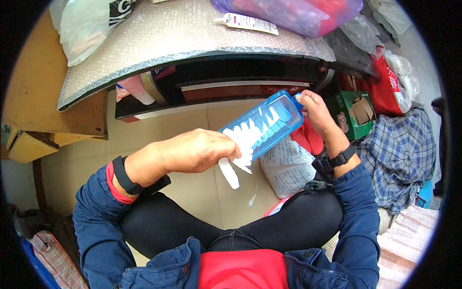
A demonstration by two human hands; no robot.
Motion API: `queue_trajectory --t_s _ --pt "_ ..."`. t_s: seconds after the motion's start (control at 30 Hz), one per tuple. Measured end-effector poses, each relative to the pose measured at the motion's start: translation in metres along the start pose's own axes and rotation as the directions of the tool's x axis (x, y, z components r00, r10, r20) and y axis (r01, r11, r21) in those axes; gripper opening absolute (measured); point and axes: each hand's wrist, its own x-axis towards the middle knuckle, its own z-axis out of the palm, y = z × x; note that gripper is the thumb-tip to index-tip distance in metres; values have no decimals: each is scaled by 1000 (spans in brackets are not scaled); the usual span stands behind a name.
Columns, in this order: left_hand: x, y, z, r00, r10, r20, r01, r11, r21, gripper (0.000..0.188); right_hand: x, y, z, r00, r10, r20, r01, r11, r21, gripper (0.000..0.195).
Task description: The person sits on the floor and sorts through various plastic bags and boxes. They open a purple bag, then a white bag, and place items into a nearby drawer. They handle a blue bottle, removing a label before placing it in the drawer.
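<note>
A translucent blue plastic bottle [276,124], flat-sided and tilted, is held over the tiled floor in front of me. My right hand [314,108] grips its narrow blue end, at the upper right. Ragged white strips of a torn label [243,139] run across its upper side. My left hand [202,151] is at the bottle's lower left end, with fingers closed on the torn white label; one loose flap hangs below them. The left hand hides that end of the bottle. A thin white scrap [253,197] shows below, whether falling or lying on the floor I cannot tell.
A bubble-wrap-covered table [169,32] stands ahead, bearing a white tube [251,24] and a purple plastic bag [296,14]. Right of my knees are a printed white bag [287,166], a green carton [348,115] and plaid cloth [400,155]. A wooden cabinet [47,86] stands left.
</note>
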Motion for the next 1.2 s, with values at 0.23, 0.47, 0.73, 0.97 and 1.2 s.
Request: queue_trajectory --t_s 0.23,0.47,0.73,0.97,1.2 --pt "-2 8 -10 995 -90 -46 85 991 -101 20 9 6 -10 999 -30 -23 31 999 43 26" --pt "-9 -2 -8 853 -397 -339 155 812 -562 5 19 24 -18 998 -60 -33 63 994 93 21" --pt "-4 -21 -21 666 -707 -238 283 535 -796 7 14 14 -2 998 -46 47 40 993 113 22" --pt "-2 -30 -3 856 -410 -315 377 912 -160 18 9 20 22 970 -55 238 64 997 -31 25" --pt "-1 -35 -6 782 -588 -203 412 735 -539 79 5 19 23 954 -15 300 -38 985 169 18"
